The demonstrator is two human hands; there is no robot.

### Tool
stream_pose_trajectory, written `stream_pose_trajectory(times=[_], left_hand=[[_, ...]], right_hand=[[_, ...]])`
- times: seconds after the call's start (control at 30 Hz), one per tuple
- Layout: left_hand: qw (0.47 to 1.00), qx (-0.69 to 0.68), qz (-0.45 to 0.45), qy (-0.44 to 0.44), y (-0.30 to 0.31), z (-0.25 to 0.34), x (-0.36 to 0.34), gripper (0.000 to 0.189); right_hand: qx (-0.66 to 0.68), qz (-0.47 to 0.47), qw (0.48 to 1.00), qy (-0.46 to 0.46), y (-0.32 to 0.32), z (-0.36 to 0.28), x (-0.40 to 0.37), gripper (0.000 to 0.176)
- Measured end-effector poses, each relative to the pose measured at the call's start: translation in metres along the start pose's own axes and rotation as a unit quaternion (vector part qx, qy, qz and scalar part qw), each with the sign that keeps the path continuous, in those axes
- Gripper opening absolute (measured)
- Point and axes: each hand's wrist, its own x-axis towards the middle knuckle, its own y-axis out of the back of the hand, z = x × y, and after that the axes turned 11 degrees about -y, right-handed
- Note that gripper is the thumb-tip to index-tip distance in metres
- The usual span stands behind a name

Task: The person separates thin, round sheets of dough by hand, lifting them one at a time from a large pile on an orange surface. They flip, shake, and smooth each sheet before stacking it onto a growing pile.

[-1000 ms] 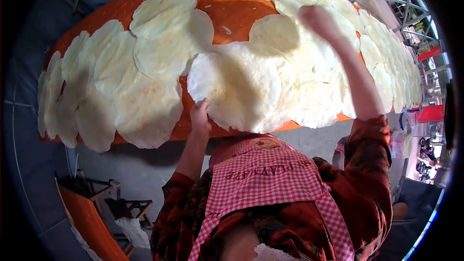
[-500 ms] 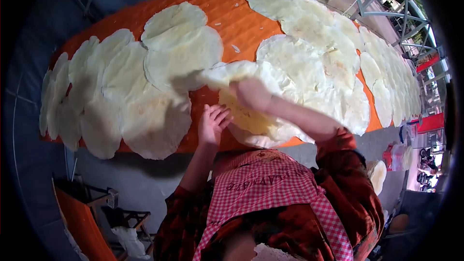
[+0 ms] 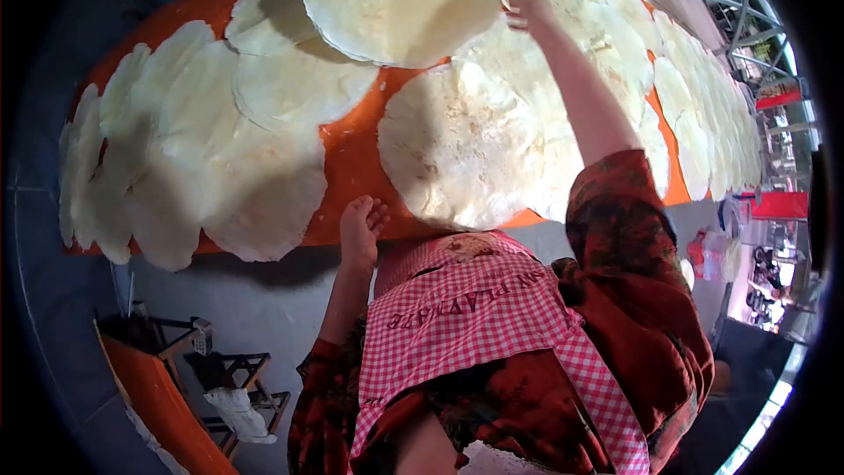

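Observation:
A large, thin round flatbread [image 3: 400, 4] spans the top middle, seemingly raised above the table, with shadows beside it. My right hand [image 3: 532, 13] reaches far forward at its right edge, fingers apart; the fingertips do not visibly overlap the bread. Closer to me, another round flatbread [image 3: 462, 145] with a wrinkled, browned surface lies flat, its right side meeting other sheets. My left hand [image 3: 360, 220] is held near the table's front edge, over the orange strip, with nothing in its loosely bent, open fingers.
Overlapping flatbreads [image 3: 167, 141] cover the left of the orange table [image 3: 356, 167], and more flatbreads [image 3: 694, 132] line the right end. A wooden-framed stand [image 3: 251, 387] is on the floor at lower left. Metal framework [image 3: 738, 18] rises at upper right.
My right hand has moved forward and right from the folded sheet. A round flatbread now spreads at the top, and the one before me lies flat. My left hand has moved slightly left.

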Motion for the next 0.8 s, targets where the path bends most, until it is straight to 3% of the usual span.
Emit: stream_pose_trajectory(times=[0.03,0.07,0.1,0.13,0.17,0.23,0.27,0.33,0.43,0.47,0.5,0.6,0.67,0.7,0.73,0.77,0.8], left_hand=[[1.0,0.018,-0.003,0.021,-0.004,-0.004,-0.001,0.026],[0.999,0.022,-0.009,0.025,-0.006,-0.008,-0.001,0.027],[0.999,0.024,-0.015,0.028,-0.006,-0.011,-0.003,0.029],[0.999,0.024,-0.019,0.029,-0.006,-0.015,-0.004,0.03],[0.999,0.021,-0.021,0.029,-0.005,-0.018,-0.003,0.03],[0.999,0.021,-0.023,0.027,-0.001,-0.021,-0.003,0.031],[0.999,0.031,-0.034,0.03,-0.001,-0.02,0.0,0.031],[0.997,0.052,-0.056,0.032,0.0,-0.017,0.005,0.032],[0.993,0.089,-0.059,0.053,-0.006,-0.006,0.006,0.033],[0.991,0.101,-0.055,0.062,-0.011,-0.001,0.008,0.034],[0.992,0.099,-0.071,0.04,-0.018,0.003,0.008,0.034],[0.989,0.083,-0.126,-0.013,-0.029,0.013,-0.001,0.037],[0.984,0.038,-0.172,-0.033,-0.046,0.029,-0.011,0.04],[0.98,0.014,-0.193,-0.044,-0.053,0.034,-0.014,0.041],[0.974,-0.022,-0.222,-0.05,-0.054,0.032,-0.012,0.046],[0.967,-0.081,-0.242,-0.028,-0.057,0.033,-0.012,0.048],[0.956,-0.138,-0.26,-0.007,-0.06,0.035,-0.011,0.049]], right_hand=[[-0.073,0.061,0.995,-0.006,0.01,0.037,-0.005,0.026],[-0.025,0.08,0.996,0.007,0.021,0.08,-0.021,0.025],[-0.194,0.105,0.975,0.008,0.043,0.125,-0.018,0.026],[-0.356,0.213,0.904,0.101,0.062,0.182,-0.017,0.031],[-0.417,0.218,0.877,0.096,0.073,0.205,-0.055,0.041],[-0.386,0.239,0.889,0.061,0.094,0.276,-0.081,0.04],[-0.36,0.197,0.912,0.014,0.096,0.281,-0.097,0.04],[-0.273,0.12,0.953,-0.058,0.089,0.272,-0.118,0.034],[0.014,-0.05,0.987,-0.152,0.076,0.215,-0.151,0.033],[-0.012,-0.047,0.991,-0.125,0.072,0.179,-0.163,0.03],[-0.062,-0.058,0.996,-0.019,0.08,0.173,-0.142,0.028],[-0.137,-0.06,0.982,0.112,0.07,0.037,-0.21,0.018],[-0.207,-0.091,0.949,0.22,0.056,-0.021,-0.261,0.016],[-0.309,-0.063,0.904,0.29,0.046,-0.039,-0.283,0.015],[-0.316,-0.045,0.886,0.336,0.028,-0.038,-0.301,0.015],[-0.359,-0.039,0.874,0.326,0.011,-0.033,-0.321,0.013],[-0.384,-0.04,0.827,0.409,-0.007,-0.013,-0.328,0.012]])
